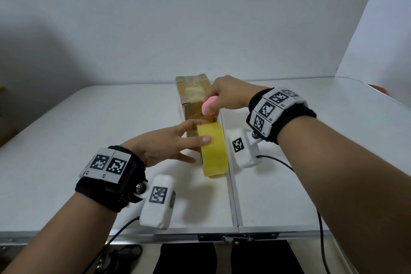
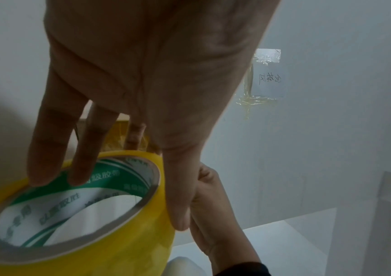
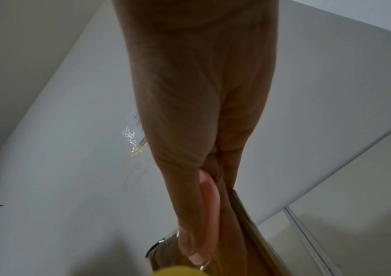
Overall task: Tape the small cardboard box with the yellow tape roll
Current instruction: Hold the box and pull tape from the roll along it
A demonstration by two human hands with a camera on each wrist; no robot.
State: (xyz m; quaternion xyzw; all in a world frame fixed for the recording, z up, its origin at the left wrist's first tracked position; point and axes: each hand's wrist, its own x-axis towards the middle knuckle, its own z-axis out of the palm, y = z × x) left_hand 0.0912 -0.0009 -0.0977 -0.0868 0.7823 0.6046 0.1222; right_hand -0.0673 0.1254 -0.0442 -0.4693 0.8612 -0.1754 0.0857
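L hand (image 1: 169,142) grips 1 yellow tape roll (image 1: 213,151); R hand (image 1: 226,95) pinches 1 pink cutter (image 1: 209,103) over 1 box (image 1: 193,95).

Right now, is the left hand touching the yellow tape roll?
Touching. The left wrist view shows the left hand with fingertips on the yellow tape roll rim and thumb along its outer face.

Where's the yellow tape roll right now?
In the head view, the yellow tape roll stands on edge mid-table, against the cardboard box's near end, held by the left hand.
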